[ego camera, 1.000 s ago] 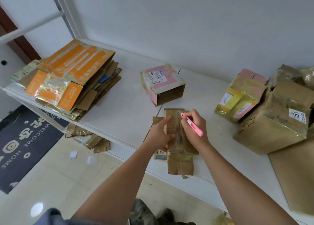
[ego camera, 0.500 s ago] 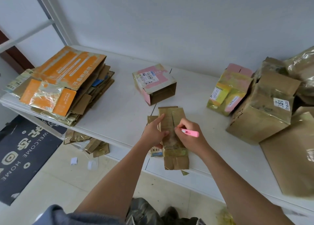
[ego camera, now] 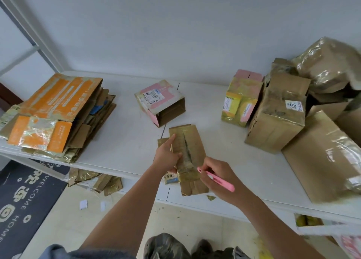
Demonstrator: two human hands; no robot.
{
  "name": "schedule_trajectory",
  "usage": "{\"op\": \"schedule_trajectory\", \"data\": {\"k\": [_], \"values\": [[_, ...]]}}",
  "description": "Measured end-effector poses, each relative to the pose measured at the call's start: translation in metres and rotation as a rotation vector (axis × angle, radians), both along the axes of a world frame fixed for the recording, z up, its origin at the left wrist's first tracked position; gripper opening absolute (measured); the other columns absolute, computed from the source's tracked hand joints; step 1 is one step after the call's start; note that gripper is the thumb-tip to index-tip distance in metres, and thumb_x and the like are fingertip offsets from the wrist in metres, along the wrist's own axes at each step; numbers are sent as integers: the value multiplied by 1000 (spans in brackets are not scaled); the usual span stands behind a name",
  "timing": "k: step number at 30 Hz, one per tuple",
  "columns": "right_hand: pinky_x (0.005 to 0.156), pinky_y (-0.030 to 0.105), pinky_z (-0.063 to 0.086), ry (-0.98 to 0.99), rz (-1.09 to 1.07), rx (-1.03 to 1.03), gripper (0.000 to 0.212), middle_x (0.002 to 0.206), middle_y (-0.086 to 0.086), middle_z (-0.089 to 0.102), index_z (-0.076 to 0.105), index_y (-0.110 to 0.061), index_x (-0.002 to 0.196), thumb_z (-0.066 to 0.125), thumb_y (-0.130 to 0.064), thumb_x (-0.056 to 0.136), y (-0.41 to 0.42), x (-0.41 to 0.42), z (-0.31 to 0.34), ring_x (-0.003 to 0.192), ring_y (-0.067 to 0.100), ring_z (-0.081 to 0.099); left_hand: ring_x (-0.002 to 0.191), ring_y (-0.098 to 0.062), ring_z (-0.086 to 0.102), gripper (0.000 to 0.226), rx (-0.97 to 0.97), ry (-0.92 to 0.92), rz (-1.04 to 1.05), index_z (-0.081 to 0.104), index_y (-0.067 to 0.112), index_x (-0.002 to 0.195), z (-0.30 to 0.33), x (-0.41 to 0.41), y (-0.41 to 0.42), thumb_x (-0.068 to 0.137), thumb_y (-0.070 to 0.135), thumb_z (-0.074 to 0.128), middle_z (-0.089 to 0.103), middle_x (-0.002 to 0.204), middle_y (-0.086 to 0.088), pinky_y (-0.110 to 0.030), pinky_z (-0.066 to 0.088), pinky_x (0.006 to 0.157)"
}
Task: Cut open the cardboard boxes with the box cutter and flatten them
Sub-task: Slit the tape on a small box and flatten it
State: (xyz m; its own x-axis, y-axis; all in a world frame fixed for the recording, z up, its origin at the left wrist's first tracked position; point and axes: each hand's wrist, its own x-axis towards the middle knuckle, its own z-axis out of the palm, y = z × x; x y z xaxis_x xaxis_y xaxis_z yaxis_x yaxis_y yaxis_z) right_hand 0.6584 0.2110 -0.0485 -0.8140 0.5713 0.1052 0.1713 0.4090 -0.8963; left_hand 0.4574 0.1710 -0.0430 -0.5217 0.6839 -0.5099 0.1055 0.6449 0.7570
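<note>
A small, narrow brown box [ego camera: 192, 141] wrapped in shiny tape lies lengthwise near the front edge of the white table [ego camera: 127, 141]. My left hand [ego camera: 168, 154] holds its left side, forefinger stretched along the top and thumb on the taped seam. My right hand [ego camera: 214, 173] grips a pink box cutter [ego camera: 215, 179], its tip at the near part of the seam. A pink-and-brown box [ego camera: 160, 102] stands open-ended behind it.
A stack of flattened orange and brown cardboard [ego camera: 56, 114] fills the table's left end. Several taped brown boxes [ego camera: 279, 112] and a yellow-pink box [ego camera: 240, 102] crowd the right end. Cardboard scraps [ego camera: 93, 180] lie on the floor beside a dark doormat [ego camera: 21, 200].
My right hand has drawn the pink cutter along the box's seam from the far end toward me. The left hand has stayed on the box's left side.
</note>
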Motion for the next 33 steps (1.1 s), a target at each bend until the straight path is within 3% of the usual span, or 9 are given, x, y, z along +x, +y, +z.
{"op": "schedule_trajectory", "data": {"k": [5,9,12,14,16,18,20,23,33], "values": [[52,13,36,125,-231,-56,25,67,-2,56,53,-18,78,56,-38,92,-2,24,-2,55,6,47,69,-18,65,78,39,-34,109,20,39,154,0,14,4,95,9,61,52,97,10,-30,57,46],[77,44,60,349,-641,-271,10,91,3,70,58,-15,93,60,-25,96,3,29,-11,84,27,70,63,-16,70,93,13,-27,58,4,28,157,0,41,18,91,18,68,44,146,-8,-29,58,52],[89,47,58,432,-734,-474,18,107,4,71,56,-13,96,58,-30,92,5,21,-17,106,21,69,86,-21,68,76,-145,380,-200,35,12,144,2,53,25,84,38,74,57,126,-10,-37,59,72],[91,45,57,460,-764,-527,16,109,4,71,58,-11,98,59,-27,95,7,18,-20,110,20,68,116,-26,51,69,-151,714,-327,46,17,132,3,50,31,79,49,75,44,131,-8,-40,53,89],[91,41,57,488,-802,-560,15,107,6,73,59,-8,97,58,-23,97,12,17,-20,109,20,69,138,-31,25,81,-56,875,-509,34,32,143,4,38,39,76,56,74,26,146,-8,-46,37,109],[89,36,58,495,-845,-586,16,102,4,75,58,-6,96,56,-22,99,16,18,-20,105,18,70,149,-35,-5,90,-46,861,-780,16,44,152,3,21,42,78,69,61,1,162,-6,-52,7,120],[89,33,58,505,-888,-630,18,99,3,76,58,-4,97,54,-21,100,18,20,-22,101,15,72,146,-37,-23,99,-137,719,-926,-2,48,153,-4,7,38,76,75,55,-20,162,-1,-56,-6,117],[89,36,58,519,-937,-693,15,93,3,75,58,-5,97,53,-19,101,18,23,-25,96,13,72,145,-41,-23,109,-229,742,-954,-11,47,151,-11,6,36,73,77,58,-23,161,0,-61,3,117],[81,43,61,592,-1005,-702,15,96,7,71,51,-7,86,56,-12,99,21,3,-31,93,16,72,145,-46,17,95,-294,982,-794,3,38,155,-4,28,40,79,86,33,4,163,-14,-51,38,107]]}}
